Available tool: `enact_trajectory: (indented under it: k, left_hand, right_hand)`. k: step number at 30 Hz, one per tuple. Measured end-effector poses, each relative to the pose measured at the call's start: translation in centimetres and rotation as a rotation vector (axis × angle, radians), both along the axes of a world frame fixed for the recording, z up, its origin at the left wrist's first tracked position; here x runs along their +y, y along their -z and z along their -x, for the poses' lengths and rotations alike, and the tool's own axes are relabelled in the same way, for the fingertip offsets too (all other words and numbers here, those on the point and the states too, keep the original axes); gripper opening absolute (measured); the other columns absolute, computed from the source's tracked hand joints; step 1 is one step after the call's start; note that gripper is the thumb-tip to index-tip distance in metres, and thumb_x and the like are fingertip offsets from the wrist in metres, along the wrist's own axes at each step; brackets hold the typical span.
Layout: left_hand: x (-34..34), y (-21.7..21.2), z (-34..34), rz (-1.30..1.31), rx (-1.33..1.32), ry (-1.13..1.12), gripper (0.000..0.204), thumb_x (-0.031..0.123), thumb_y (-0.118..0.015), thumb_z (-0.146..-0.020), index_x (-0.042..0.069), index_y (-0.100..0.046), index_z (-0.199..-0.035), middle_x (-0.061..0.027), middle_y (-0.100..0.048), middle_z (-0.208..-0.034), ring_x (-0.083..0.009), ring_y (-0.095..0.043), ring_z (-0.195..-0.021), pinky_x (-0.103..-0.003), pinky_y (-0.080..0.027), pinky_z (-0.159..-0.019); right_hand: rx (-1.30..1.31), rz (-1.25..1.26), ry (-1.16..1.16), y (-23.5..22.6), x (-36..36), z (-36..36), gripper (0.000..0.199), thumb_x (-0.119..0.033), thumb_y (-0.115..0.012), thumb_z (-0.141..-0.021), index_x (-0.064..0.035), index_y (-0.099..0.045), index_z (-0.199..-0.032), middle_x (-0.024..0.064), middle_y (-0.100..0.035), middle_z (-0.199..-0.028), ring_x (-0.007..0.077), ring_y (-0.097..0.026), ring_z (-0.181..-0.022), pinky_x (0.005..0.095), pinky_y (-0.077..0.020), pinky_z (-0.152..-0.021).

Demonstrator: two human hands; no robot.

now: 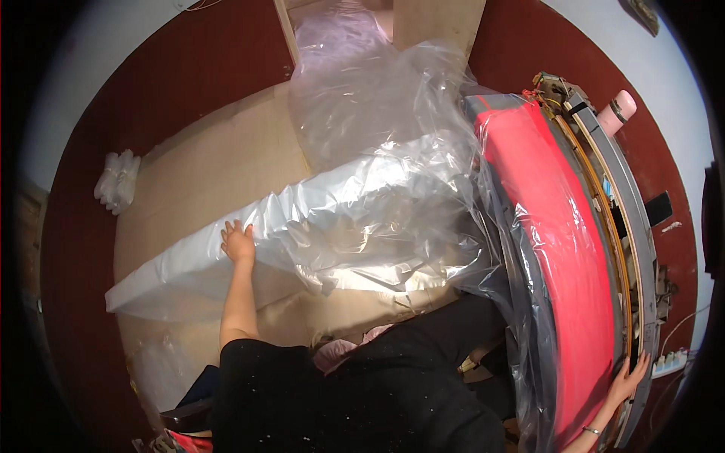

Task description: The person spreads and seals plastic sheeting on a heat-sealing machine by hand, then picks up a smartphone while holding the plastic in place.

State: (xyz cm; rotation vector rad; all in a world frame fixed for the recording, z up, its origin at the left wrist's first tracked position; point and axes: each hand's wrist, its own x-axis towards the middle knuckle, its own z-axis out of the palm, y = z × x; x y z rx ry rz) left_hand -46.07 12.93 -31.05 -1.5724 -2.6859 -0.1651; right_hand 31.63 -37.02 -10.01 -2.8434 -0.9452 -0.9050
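A long white panel (pixel 189 275) wrapped in clear plastic lies across the cardboard in front of me. My left hand (pixel 238 243) rests flat on its upper edge, fingers laid on the film. A loose clear plastic bag (pixel 377 113) billows over the panel's far end. At the right stands a tall curved stack: a red panel (pixel 559 249) with grey edging and a grey frame (pixel 630 219) behind it, partly covered by the plastic. My right hand (pixel 630 377) holds the outer edge of this stack low down, fingers curled over the rim.
Cardboard sheets (pixel 219 166) cover a dark red floor (pixel 83 249). A small white bundle (pixel 117 181) lies at the left. Wooden boards (pixel 438 23) stand at the top. A pink bottle (pixel 619 109), a black flat item (pixel 658 208) and a white power strip (pixel 672 362) sit behind the stack.
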Motion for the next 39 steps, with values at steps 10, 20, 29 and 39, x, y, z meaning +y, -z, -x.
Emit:
enact_trajectory:
  k: [10, 20, 29, 39]
  left_hand:
    - [0.4, 0.6, 10.9, -0.200, -0.437, -0.045, 0.022, 0.021, -0.057, -0.081, 0.003, -0.065, -0.093, -0.0129, -0.065, -0.082, -0.0251, -0.061, -0.077, -0.029, -0.045, -0.079]
    - [-1.7, 2.7, 2.5, -0.463, -0.188, 0.129, 0.009, 0.007, -0.065, -0.070, 0.003, -0.062, -0.077, -0.0070, -0.059, -0.091, -0.0241, -0.052, -0.090, -0.033, -0.043, -0.078]
    - [-1.6, 7.4, 14.9, -0.670, -1.157, -0.278, 0.007, 0.000, -0.055, -0.079, 0.002, -0.060, -0.084, -0.0039, -0.060, -0.082, -0.0132, -0.056, -0.069, -0.028, -0.046, -0.061]
    - [8.1, -12.3, 2.1, -0.899, -1.193, -0.025, 0.018, 0.012, -0.057, -0.084, 0.005, -0.059, -0.100, 0.0020, -0.056, -0.084, -0.0072, -0.048, -0.069, -0.023, -0.040, -0.060]
  right_hand:
    - [0.112, -0.112, 0.053, 1.1, -4.8, -1.1, 0.041, -0.025, -0.048, -0.091, -0.0054, -0.043, -0.127, 0.0137, -0.037, -0.133, 0.0288, -0.040, -0.120, 0.0367, -0.0425, -0.092]
    - [0.247, -0.180, 0.003, 0.9, -0.8, 0.0, 0.038, -0.023, -0.048, -0.091, -0.0044, -0.045, -0.125, 0.0115, -0.039, -0.132, 0.0264, -0.044, -0.116, 0.0349, -0.0416, -0.091]
    - [0.260, -0.203, -0.035, 0.0, -1.4, -0.1, 0.038, -0.024, -0.046, -0.092, -0.0047, -0.046, -0.125, 0.0105, -0.040, -0.132, 0.0250, -0.046, -0.114, 0.0327, -0.0426, -0.085]
    - [0.377, -0.288, -0.416, -3.3, 8.9, 7.9, 0.024, -0.009, -0.052, -0.087, 0.0041, -0.054, -0.107, 0.0143, -0.055, -0.113, 0.0235, -0.054, -0.100, 0.0294, -0.0430, -0.083]
